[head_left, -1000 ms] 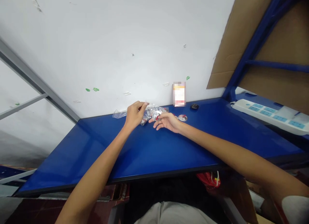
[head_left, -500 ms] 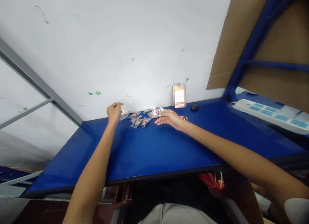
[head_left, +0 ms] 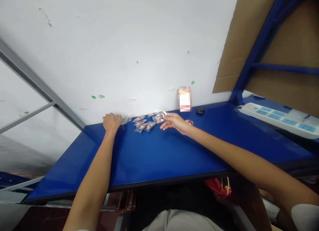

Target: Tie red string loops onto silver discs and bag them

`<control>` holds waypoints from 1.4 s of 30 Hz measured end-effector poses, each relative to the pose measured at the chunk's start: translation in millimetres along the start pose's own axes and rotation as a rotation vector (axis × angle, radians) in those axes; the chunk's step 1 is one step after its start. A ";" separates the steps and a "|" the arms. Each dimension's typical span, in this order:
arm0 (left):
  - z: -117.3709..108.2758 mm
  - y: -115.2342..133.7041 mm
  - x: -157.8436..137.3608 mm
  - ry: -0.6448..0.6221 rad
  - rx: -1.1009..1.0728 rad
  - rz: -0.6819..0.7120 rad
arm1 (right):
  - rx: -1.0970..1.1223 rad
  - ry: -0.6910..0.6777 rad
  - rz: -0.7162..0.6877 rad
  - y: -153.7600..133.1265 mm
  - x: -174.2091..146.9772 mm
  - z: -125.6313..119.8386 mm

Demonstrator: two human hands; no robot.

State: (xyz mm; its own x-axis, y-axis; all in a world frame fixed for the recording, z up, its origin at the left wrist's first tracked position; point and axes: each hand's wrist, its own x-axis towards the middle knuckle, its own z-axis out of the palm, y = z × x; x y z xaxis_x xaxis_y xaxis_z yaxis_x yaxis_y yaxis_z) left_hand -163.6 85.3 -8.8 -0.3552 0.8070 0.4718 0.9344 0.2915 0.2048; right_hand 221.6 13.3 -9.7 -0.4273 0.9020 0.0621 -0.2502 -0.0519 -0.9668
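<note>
My left hand (head_left: 112, 122) is low at the back left of the blue table, fingers curled down at a clear plastic bag (head_left: 125, 119); its fingertips are partly hidden. My right hand (head_left: 175, 122) pinches a round, shiny metal disc (head_left: 161, 115) with a red mark at its centre, thumb on top, the other fingers loosely stretched beneath. Between the hands lie several small clear packets (head_left: 142, 124) with dark contents and red marks. Another shiny piece with a red mark (head_left: 189, 122) rests just behind my right wrist.
The blue table (head_left: 149, 154) meets a white wall (head_left: 154, 32) at the back. A small blurred card (head_left: 184, 99) stands against it, with a black object (head_left: 200, 111) beside it. On the right are a white power strip (head_left: 279, 119) and a blue frame (head_left: 238, 96).
My left hand has come down and slightly left, bringing the raised plastic bag down to the table. My right hand still holds the metal disc in nearly the same place.
</note>
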 end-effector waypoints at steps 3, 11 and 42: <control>-9.8 12.2 -1.1 0.130 -0.029 0.088 | -0.031 0.000 -0.007 1.4 1.5 -1.8; -32.9 104.6 -52.8 -0.554 -1.056 0.312 | -0.127 0.020 -0.026 5.6 8.1 -7.4; -26.1 142.1 -114.3 0.083 -0.775 1.076 | -0.313 -0.202 0.088 -10.5 8.2 -34.5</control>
State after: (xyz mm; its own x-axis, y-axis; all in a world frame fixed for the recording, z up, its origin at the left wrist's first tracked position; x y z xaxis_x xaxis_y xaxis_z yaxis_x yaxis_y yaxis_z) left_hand 9.0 21.1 -11.3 0.5199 0.4081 0.7504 0.5012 -0.8571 0.1190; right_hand 250.7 36.1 -7.7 -0.6060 0.7955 -0.0066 0.0589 0.0366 -0.9976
